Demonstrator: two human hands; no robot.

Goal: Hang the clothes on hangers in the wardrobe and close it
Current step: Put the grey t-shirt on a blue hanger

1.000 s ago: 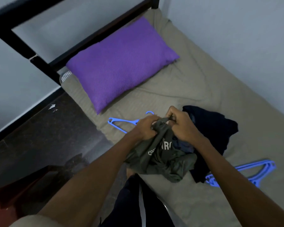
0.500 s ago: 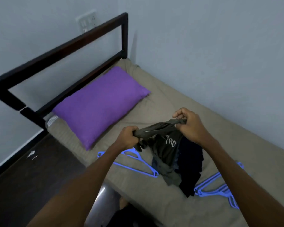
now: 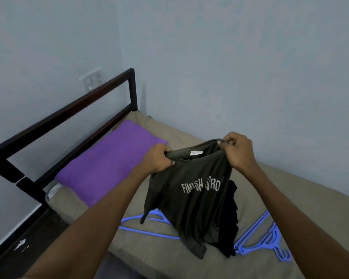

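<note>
A dark olive T-shirt (image 3: 189, 200) with white lettering hangs above the bed, held up by its collar. My left hand (image 3: 159, 159) grips the collar's left side and my right hand (image 3: 239, 151) pinches its right side. Behind the shirt a black garment (image 3: 229, 228) lies bunched on the bed. One blue plastic hanger (image 3: 147, 224) lies on the sheet under the shirt, partly hidden by it. A small stack of blue hangers (image 3: 267, 240) lies to the right. No wardrobe is in view.
The bed (image 3: 290, 198) has a khaki sheet and fills the corner between two pale blue walls. A purple pillow (image 3: 109, 164) lies at its head against a dark metal headboard (image 3: 69, 117). Dark floor (image 3: 18, 248) shows at the lower left.
Both hands have lifted the olive shirt off the bed and pulled its collar apart, so it now hangs unfolded with the lettering visible. My view has tilted upward.
</note>
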